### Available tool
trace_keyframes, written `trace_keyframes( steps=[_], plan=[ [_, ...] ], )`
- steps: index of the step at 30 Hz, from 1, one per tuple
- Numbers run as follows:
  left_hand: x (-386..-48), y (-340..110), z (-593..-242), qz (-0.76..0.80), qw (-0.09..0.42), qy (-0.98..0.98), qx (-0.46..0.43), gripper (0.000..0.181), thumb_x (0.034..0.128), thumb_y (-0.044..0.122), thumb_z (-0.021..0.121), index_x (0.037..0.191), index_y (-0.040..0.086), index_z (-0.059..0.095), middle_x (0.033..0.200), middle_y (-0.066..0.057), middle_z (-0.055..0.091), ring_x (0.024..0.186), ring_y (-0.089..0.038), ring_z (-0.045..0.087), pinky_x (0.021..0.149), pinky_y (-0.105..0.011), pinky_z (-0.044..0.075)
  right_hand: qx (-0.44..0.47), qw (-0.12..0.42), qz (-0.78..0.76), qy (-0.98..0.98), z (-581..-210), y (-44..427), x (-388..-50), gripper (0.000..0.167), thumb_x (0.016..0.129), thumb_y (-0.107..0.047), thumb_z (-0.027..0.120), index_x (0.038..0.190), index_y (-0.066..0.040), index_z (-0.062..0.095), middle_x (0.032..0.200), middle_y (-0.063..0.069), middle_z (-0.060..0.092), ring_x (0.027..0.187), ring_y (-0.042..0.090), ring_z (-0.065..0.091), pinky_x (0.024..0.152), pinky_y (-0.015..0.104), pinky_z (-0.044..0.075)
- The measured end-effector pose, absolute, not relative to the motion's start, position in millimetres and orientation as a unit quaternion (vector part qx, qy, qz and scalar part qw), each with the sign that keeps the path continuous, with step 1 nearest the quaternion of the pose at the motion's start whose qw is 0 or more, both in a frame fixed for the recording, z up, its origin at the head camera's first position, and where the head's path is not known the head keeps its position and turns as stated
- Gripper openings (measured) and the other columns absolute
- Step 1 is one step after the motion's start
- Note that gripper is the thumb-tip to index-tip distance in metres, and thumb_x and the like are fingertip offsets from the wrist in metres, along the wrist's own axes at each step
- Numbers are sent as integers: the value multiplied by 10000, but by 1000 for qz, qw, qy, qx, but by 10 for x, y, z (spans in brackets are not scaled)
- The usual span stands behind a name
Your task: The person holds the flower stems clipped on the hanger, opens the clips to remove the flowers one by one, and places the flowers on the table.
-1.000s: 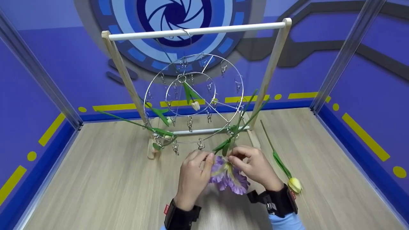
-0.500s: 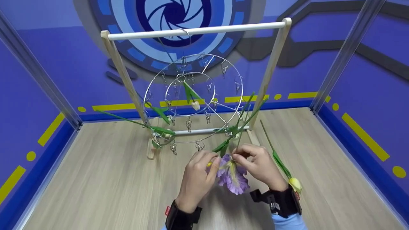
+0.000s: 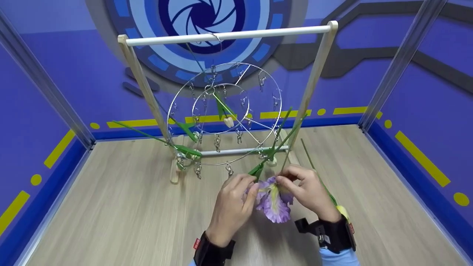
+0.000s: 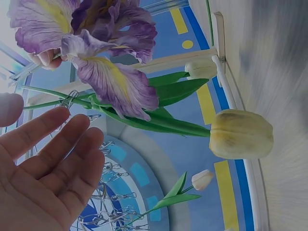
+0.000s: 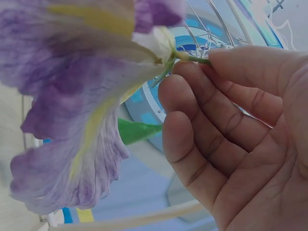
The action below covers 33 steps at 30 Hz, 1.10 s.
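In the head view, my right hand [image 3: 308,190] pinches a purple iris [image 3: 275,207] by its thin stem [image 5: 192,58], just behind the bloom, which hangs downward. The left hand [image 3: 233,205] is beside the petals. Its fingers [image 4: 60,159] are extended and the thumb stands apart, with nothing visible between them. Near its fingertips in the left wrist view is a metal clip [image 4: 70,98] by the stems of a cream tulip [image 4: 240,134]. Above both hands hangs a round wire clip hanger [image 3: 225,162], with several tulips attached.
A wooden rack with a white top bar [image 3: 258,34] carries the hanger. White tulips [image 3: 229,122] hang among several bare clips. A yellow tulip [image 3: 343,211] lies on the table [image 3: 122,207], partly behind the right wrist. Blue walls [image 3: 443,122] enclose the table's sides and back.
Both hands and the iris have shifted slightly right. The iris bloom has turned, and its stem shows above the right fingers. The hanger has swung a little. The right wrist now covers part of the yellow tulip.
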<state>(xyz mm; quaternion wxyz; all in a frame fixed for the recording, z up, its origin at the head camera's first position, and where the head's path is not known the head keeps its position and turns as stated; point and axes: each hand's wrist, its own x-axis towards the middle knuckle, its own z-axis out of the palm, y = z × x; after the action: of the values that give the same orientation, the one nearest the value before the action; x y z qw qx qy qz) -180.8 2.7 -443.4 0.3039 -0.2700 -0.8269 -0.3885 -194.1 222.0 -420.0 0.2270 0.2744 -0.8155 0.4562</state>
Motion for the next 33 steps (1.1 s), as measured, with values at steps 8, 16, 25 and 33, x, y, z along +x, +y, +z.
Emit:
trace_keyframes(
  steps=[8, 16, 25, 33],
  plan=[
    [-1799, 47, -4430, -377, 310, -828, -276, 217, 1016, 215, 637, 1111, 53, 745, 1100, -80, 727, 1035, -205, 675, 930, -371, 568, 247, 238, 450, -824, -4135, 2329, -1875, 164, 901, 48, 742, 892, -116, 752, 833, -40, 729, 742, 50, 634, 668, 167, 524],
    [-1801, 86, -4435, -365, 314, -829, -285, 216, 1008, 210, 641, 1122, 57, 743, 1118, -89, 726, 1059, -217, 676, 962, -386, 555, 216, 248, 444, -833, -4092, 2483, -1849, 166, 896, 77, 729, 914, -83, 765, 840, -22, 742, 735, 47, 642, 648, 152, 507],
    [-1804, 98, -4450, -363, 316, -830, -283, 225, 1016, 214, 631, 1118, 53, 751, 1107, -70, 725, 1050, -204, 674, 957, -369, 548, 197, 255, 421, -848, -4131, 2678, -1839, 132, 920, 42, 727, 960, -74, 775, 872, -22, 762, 747, 66, 665, 682, 116, 499],
    [-1809, 78, -4444, -362, 306, -837, -276, 247, 1031, 242, 613, 1136, 64, 750, 1127, -60, 726, 1074, -203, 671, 972, -372, 539, 185, 268, 407, -853, -4169, 2787, -1877, 147, 910, 65, 727, 978, -55, 780, 871, -14, 764, 738, 51, 659, 680, 95, 492]
  ],
)
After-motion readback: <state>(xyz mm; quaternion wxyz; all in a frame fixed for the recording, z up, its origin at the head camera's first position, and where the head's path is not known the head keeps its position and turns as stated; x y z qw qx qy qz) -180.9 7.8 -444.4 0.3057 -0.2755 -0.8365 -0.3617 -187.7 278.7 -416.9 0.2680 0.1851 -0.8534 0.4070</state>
